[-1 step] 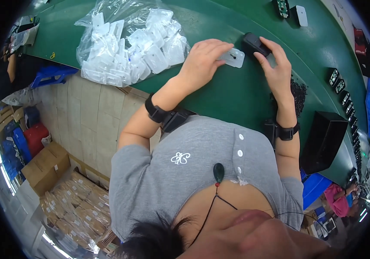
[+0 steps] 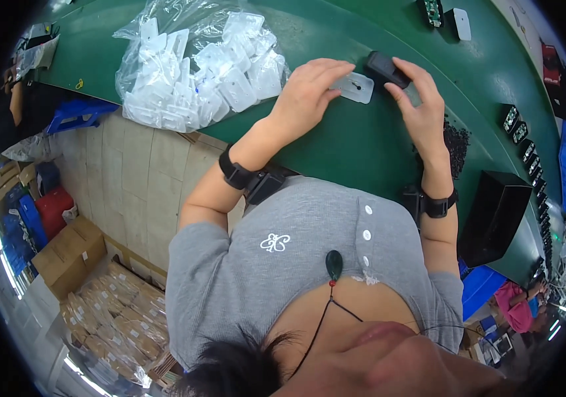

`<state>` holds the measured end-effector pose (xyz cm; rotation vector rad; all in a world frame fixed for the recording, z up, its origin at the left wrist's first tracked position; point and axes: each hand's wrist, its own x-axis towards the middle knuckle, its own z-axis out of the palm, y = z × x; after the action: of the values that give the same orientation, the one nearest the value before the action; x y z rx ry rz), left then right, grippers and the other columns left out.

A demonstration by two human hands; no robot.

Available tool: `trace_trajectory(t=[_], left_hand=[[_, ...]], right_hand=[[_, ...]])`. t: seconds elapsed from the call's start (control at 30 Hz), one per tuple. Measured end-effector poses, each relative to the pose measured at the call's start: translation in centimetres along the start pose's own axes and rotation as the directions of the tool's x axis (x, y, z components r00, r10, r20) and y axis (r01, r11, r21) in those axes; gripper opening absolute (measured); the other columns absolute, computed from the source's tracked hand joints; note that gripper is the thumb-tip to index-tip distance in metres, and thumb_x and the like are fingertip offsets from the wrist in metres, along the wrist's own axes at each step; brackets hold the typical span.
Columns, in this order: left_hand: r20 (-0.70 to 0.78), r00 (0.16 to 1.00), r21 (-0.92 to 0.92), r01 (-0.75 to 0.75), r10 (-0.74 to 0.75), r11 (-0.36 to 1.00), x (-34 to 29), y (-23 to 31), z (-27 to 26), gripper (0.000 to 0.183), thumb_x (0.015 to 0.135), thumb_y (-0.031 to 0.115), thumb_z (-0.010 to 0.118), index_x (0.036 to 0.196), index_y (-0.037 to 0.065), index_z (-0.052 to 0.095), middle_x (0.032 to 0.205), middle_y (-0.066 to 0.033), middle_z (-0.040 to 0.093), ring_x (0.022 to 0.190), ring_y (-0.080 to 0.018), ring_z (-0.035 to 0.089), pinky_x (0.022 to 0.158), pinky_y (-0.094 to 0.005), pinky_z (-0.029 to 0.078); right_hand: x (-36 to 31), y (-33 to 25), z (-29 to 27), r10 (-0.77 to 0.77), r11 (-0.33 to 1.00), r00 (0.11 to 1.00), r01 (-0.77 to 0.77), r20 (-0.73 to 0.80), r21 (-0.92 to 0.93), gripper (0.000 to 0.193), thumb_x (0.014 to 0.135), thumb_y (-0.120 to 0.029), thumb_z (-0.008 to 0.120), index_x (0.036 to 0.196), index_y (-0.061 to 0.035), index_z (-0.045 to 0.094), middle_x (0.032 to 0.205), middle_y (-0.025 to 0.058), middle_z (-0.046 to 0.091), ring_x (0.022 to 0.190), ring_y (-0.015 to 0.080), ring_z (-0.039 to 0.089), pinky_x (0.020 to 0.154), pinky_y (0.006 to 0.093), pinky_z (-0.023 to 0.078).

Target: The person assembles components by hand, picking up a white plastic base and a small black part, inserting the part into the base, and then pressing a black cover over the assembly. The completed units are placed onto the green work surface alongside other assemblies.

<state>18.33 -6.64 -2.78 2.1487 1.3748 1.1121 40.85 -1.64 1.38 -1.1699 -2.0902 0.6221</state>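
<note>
My left hand (image 2: 311,89) pinches a translucent white plastic plate (image 2: 357,92) by its left end, just over the green table. A small dark mark or part shows near the plate's middle. My right hand (image 2: 422,89) grips a small black plastic housing (image 2: 385,68) between thumb and fingers, tilted, close to the plate's right end. Plate and housing look apart, with a narrow gap. The underside of the housing is hidden.
A clear bag (image 2: 190,79) full of white plates lies left on the green table (image 2: 336,139). Small black parts (image 2: 456,145) are heaped right of my wrist, near a large black box (image 2: 498,215). A row of black housings with circuit boards (image 2: 520,132) lines the right side.
The black housing has tilted and shifted slightly left with my right hand. My left hand and the plate have barely moved.
</note>
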Motion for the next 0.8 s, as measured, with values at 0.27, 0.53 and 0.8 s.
trace_trajectory(t=[0.27,0.53,0.8], left_hand=[[-0.004,0.997,-0.16,0.072,-0.073,0.984,-0.8,0.2,-0.8,0.044,0.081,-0.007,0.054,0.123,0.005,0.061,0.127,-0.0099,0.062,0.117,-0.0294,0.058,0.098,-0.0383,0.046],[0.03,0.999,0.053,-0.028,0.026,0.998,-1.3,-0.5,-0.5,0.041,0.082,-0.002,0.052,0.121,0.006,0.062,0.127,-0.0078,0.062,0.118,-0.0255,0.058,0.097,-0.0369,0.047],[0.038,0.997,0.178,-0.077,0.071,0.981,-0.9,-0.8,-0.6,0.04,0.08,0.0,0.054,0.118,0.006,0.064,0.124,-0.0078,0.064,0.113,-0.0258,0.061,0.093,-0.0368,0.049]], right_hand=[[0.0,-1.8,1.5,-0.16,0.987,0.97,0.163,0.185,0.001,0.043,0.077,-0.001,0.073,0.119,-0.0042,0.063,0.117,0.012,0.065,0.108,0.0292,0.061,0.093,0.0367,0.049],[-0.7,-2.2,2.5,-0.147,0.981,0.969,0.169,0.2,-0.097,0.044,0.076,-0.002,0.073,0.119,-0.0048,0.063,0.116,0.0114,0.064,0.104,0.0298,0.061,0.09,0.037,0.05],[-0.7,-1.4,2.8,-0.178,0.982,0.968,0.187,0.175,-0.039,0.042,0.077,-0.004,0.073,0.118,-0.0044,0.064,0.115,0.0113,0.064,0.103,0.0291,0.061,0.088,0.0368,0.05]])
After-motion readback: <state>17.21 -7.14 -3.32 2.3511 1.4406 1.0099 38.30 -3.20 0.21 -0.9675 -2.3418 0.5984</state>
